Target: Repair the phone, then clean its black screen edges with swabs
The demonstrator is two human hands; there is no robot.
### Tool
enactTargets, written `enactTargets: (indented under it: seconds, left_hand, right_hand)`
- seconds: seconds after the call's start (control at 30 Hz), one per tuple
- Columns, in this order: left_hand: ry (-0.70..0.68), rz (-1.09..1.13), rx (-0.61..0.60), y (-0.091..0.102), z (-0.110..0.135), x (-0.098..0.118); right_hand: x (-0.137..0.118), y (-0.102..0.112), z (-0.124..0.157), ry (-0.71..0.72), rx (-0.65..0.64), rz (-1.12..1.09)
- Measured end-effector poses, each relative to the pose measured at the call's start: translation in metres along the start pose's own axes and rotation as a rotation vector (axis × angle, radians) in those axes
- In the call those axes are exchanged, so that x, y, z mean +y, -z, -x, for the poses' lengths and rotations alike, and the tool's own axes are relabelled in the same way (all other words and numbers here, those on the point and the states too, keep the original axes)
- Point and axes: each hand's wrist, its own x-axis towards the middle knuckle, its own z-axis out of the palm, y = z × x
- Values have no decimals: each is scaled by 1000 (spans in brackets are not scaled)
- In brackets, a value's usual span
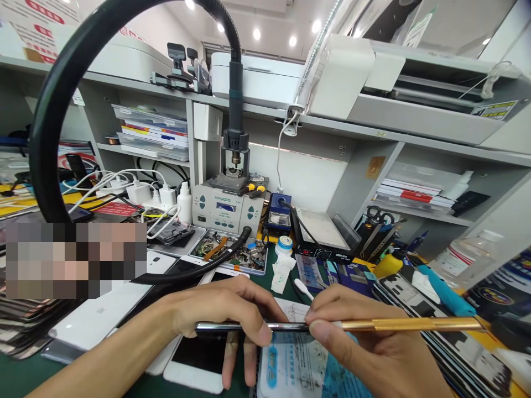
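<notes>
My left hand (219, 309) is closed on a thin dark phone (224, 327), seen edge-on with a shiny rim. Its thumb side and forefinger rest along the edge, while lower fingers hang beneath. In my right hand (360, 337) is a slim tool with a knurled gold handle (415, 324), pinched near its front end and pointing left. The right thumb and fingertips meet the phone's right end; the tool's tip is hidden there. Below lie a white-framed phone screen (197, 359) and a blue-and-white printed packet (294, 370).
A hot-air station (226, 207) stands behind, its thick black hose (45, 127) looping over the left. Nearby are a tray of small parts (257, 257), a soldering iron stand (280, 210) and a white-lidded jar (285, 244). Stacked phone parts (448, 326) line the right.
</notes>
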Motion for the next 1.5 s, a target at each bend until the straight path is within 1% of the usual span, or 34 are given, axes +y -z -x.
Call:
enactTargets:
  seconds: [0.1, 0.27, 0.37, 0.53, 0.7, 0.93, 1.13, 1.3, 1.4, 1.5]
  left_hand:
    - [-23, 6, -29, 0, 0, 1]
    - [-42, -27, -34, -1, 0, 4]
    - [-21, -50, -22, -1, 1, 5]
    - [19, -45, 31, -4, 3, 6]
    - [44, -41, 10, -7, 4, 8]
    - [65, -48, 23, -8, 3, 9]
    - [54, -44, -3, -6, 4, 9]
    - [22, -8, -45, 0, 1, 3]
    - [-6, 5, -81, 2, 0, 0]
    - [-20, -3, -88, 3, 1, 0]
  right_hand:
    - [0, 1, 0, -12, -1, 1]
    - [3, 1, 1, -1, -14, 14]
    - [2, -1, -1, 5, -6, 6]
    - [1, -4, -2, -23, 1, 5]
    - [2, -2, 3, -35, -36, 15]
    - [2, -1, 1, -60, -79, 42]
    - [1, -2, 1, -51, -70, 78]
    - [-1, -2, 0, -3, -25, 40]
    - [-1, -1, -2, 20, -26, 22]
    - [0, 0, -4, 19, -25, 6]
